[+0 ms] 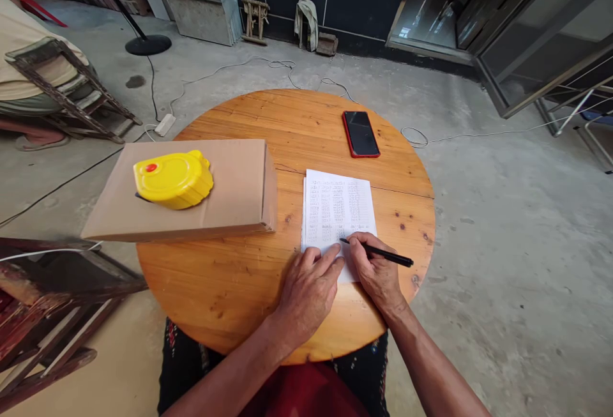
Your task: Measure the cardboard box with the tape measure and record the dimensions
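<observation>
A black pen (pixel 385 253) is pinched in my right hand (pixel 378 276), its tip on a white sheet of paper (pixel 340 203). Rows of small handwriting in several columns cover most of the sheet; I cannot read them. Another sheet's edge shows beneath it on the left. My left hand (pixel 309 286) lies on the lower left of the paper, fingers stretched out and pressing it down, with nothing in them. Both wrists rest near the front edge of the round wooden table (pixel 215 289).
On the table's left a cardboard box (pixel 234 181) carries a yellow tape-measure-shaped case (pixel 175 177) with a red button. A red-cased phone (pixel 361 134) lies at the back right. Wooden chairs (pixel 62 85) stand to the left, one with a seated person. Cables and a power strip (pixel 165 124) cross the floor.
</observation>
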A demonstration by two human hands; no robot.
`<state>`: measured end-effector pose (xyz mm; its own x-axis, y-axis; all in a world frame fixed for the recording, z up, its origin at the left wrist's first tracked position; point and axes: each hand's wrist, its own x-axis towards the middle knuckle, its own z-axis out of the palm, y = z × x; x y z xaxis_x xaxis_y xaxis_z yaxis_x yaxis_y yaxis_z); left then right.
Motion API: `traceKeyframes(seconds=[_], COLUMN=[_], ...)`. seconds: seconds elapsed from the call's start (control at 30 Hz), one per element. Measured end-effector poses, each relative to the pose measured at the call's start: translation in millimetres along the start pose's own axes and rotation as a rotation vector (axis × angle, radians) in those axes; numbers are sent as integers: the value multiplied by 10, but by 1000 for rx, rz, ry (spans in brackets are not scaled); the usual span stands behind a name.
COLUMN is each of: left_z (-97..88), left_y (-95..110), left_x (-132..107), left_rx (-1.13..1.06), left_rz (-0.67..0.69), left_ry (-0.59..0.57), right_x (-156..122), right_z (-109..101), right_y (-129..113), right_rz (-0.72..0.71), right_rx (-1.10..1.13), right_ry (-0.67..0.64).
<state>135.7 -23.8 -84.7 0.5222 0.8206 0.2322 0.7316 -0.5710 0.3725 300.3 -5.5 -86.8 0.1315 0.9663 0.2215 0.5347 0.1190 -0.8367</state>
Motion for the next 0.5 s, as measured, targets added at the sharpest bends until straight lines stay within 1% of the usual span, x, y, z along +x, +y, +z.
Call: traceKeyframes(seconds=[0.17, 0.37, 0.5], left_z=[-9, 0, 6], left_y=[7, 5, 0], left_x=[3, 1, 5], left_rx=[-1, 4, 3], left_rz=[-1, 0, 0], left_ry=[-5, 12, 11], right_x=[-15, -6, -4], right_z=[18, 2, -2], right_y=[29, 0, -6], right_rz=[18, 3, -6], right_rx=[11, -11, -26], right_ry=[34, 3, 11])
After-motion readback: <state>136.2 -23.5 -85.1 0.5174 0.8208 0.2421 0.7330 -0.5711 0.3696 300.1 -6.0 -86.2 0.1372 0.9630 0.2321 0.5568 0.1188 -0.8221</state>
